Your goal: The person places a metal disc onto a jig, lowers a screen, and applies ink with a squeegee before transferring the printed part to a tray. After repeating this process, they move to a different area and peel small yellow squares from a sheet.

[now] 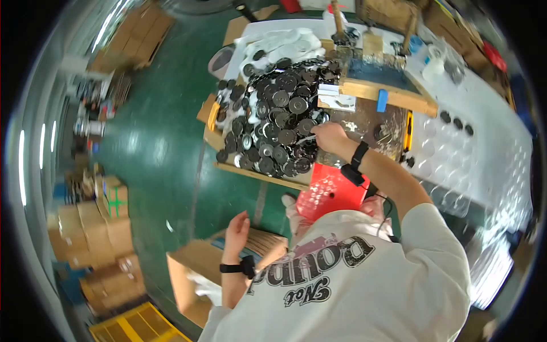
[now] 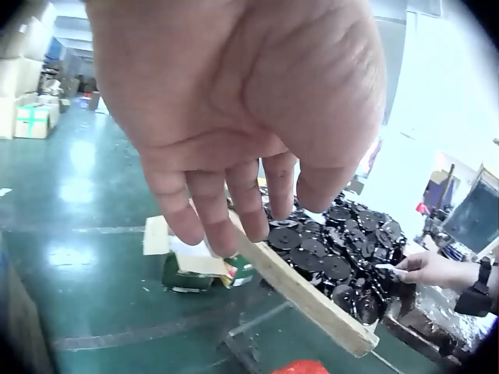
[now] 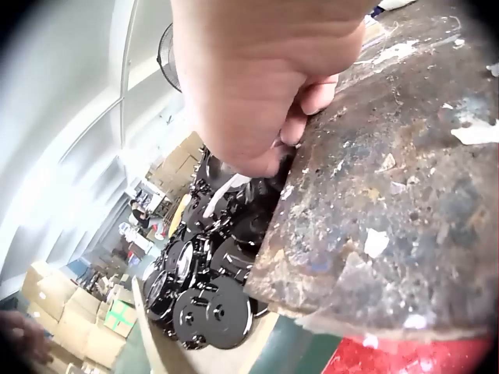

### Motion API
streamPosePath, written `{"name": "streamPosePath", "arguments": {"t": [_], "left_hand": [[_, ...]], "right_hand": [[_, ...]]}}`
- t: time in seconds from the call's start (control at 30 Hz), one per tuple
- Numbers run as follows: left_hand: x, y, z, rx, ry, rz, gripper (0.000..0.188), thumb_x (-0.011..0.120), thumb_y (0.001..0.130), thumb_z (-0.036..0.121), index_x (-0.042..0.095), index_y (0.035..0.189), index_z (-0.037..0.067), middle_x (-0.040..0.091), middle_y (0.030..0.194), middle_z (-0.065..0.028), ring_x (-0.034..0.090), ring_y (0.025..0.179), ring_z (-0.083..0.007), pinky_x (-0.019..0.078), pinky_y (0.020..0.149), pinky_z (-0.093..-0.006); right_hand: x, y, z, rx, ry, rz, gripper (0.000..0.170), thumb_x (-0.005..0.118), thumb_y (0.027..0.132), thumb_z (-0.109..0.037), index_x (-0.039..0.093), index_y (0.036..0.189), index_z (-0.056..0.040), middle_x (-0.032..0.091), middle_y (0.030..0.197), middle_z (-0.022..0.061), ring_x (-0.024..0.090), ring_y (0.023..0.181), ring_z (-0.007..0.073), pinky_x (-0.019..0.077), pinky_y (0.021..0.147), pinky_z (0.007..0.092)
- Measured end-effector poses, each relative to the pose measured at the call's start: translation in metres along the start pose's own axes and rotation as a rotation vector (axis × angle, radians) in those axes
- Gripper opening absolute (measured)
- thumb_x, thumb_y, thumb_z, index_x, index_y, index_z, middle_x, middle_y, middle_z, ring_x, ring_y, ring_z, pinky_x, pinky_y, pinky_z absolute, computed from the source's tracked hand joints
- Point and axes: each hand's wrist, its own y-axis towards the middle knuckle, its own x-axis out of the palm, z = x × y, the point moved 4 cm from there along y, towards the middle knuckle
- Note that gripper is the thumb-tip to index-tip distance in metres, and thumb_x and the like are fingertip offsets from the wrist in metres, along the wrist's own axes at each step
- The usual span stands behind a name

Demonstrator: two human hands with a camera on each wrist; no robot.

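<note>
My right hand (image 1: 330, 138) is at the right edge of a heap of black discs (image 1: 285, 108), beside a worn, stained metal plate (image 3: 390, 195). It pinches a thin white strip (image 2: 386, 267), which points out over the discs; the right wrist view shows the strip (image 3: 226, 193) by the thumb, with the other fingers partly hidden. My left hand (image 1: 237, 232) hangs in the air above an open cardboard box, away from the heap. In the left wrist view this hand (image 2: 242, 117) has loosely bent fingers and holds nothing.
A wooden edge (image 2: 312, 300) borders the heap. Behind the plate stands a wood-framed dark panel (image 1: 379, 74). Clear plastic trays (image 1: 439, 151) lie at the right. A red seat (image 1: 330, 191) is near my legs, and an open cardboard box (image 1: 188, 268) stands at the lower left.
</note>
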Motion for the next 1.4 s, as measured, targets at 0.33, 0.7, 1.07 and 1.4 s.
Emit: {"name": "streamPosePath", "arguments": {"t": [0.33,0.7,1.07,1.4], "left_hand": [[0.047,0.133,0.167,0.503,-0.29,-0.351,0.035,0.05,0.092,0.016,0.046,0.124,0.001,0.057,0.11,-0.0099,0.054,0.1,-0.0132,0.0416,0.087,-0.0253],[0.11,0.16,0.211,0.692,0.192,-0.608,0.028,0.049,0.093,0.027,0.057,0.1,0.001,0.059,0.076,-0.0107,0.058,0.072,-0.0157,0.0447,0.063,-0.0275],[0.179,0.17,0.243,0.7,-0.224,-0.829,0.024,0.048,0.094,0.028,0.055,0.093,0.005,0.052,0.067,0.0016,0.05,0.06,-0.0065,0.0401,0.053,-0.0207],[0.206,0.158,0.217,0.583,0.073,-1.044,0.02,0.055,0.091,0.02,0.06,0.099,0.003,0.055,0.069,0.0012,0.05,0.059,-0.0048,0.0409,0.051,-0.0193]], "right_hand": [[-0.023,-0.004,-0.063,-0.212,0.123,0.031,0.013,0.052,0.079,-0.017,0.061,0.074,-0.0096,0.061,0.073,0.0124,0.06,0.07,0.0318,0.0504,0.064,0.039],[-0.09,-0.045,-0.047,-0.252,0.64,0.082,0.014,0.061,0.078,-0.018,0.064,0.083,-0.0063,0.062,0.074,0.0133,0.06,0.069,0.0316,0.0471,0.06,0.039],[-0.09,-0.069,-0.012,-0.359,0.491,0.083,0.015,0.063,0.076,-0.004,0.063,0.091,-0.0024,0.062,0.082,0.0126,0.06,0.071,0.0249,0.0482,0.064,0.0329],[-0.089,-0.134,-0.003,-0.097,0.606,0.074,0.026,0.064,0.077,-0.005,0.063,0.103,-0.0051,0.063,0.081,0.0091,0.062,0.075,0.0157,0.0492,0.064,0.0287]]}}
